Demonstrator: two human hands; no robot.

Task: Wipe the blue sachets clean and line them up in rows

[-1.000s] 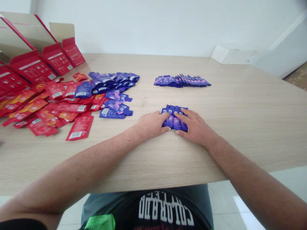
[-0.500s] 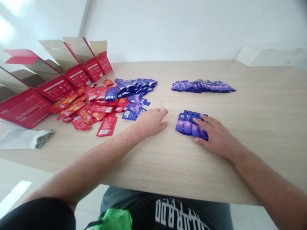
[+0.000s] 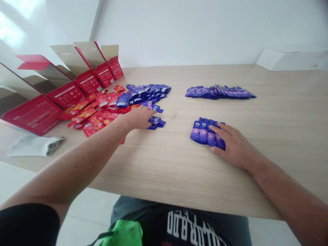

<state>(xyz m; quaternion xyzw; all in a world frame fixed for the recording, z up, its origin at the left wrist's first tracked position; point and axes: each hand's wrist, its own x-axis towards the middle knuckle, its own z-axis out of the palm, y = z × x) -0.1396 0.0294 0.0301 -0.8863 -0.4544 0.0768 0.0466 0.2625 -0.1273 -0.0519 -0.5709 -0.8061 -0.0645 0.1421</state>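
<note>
My left hand [image 3: 140, 117] reaches over the near right edge of a mixed heap, its fingers apart over loose purple sachets [image 3: 156, 122]. Its palm and fingers hide part of them. Beside it lie the red sachets [image 3: 101, 119] and, behind, a pile of purple sachets [image 3: 150, 91]. My right hand [image 3: 232, 141] rests at the right end of an overlapping row of purple sachets [image 3: 203, 131]. Its fingers lie spread over the top of the row, and the thumb touches near the lower edge.
A second fanned row of purple sachets [image 3: 220, 92] lies farther back. Open red boxes [image 3: 64, 97] line the left side. A folded grey-white cloth [image 3: 36, 145] lies near the left front. A white carton-like piece [image 3: 289, 60] stands at the back right.
My left hand has moved left and slightly away, from bare table onto the loose purple sachets. The right hand stays on its row. The whole view has shifted slightly.
</note>
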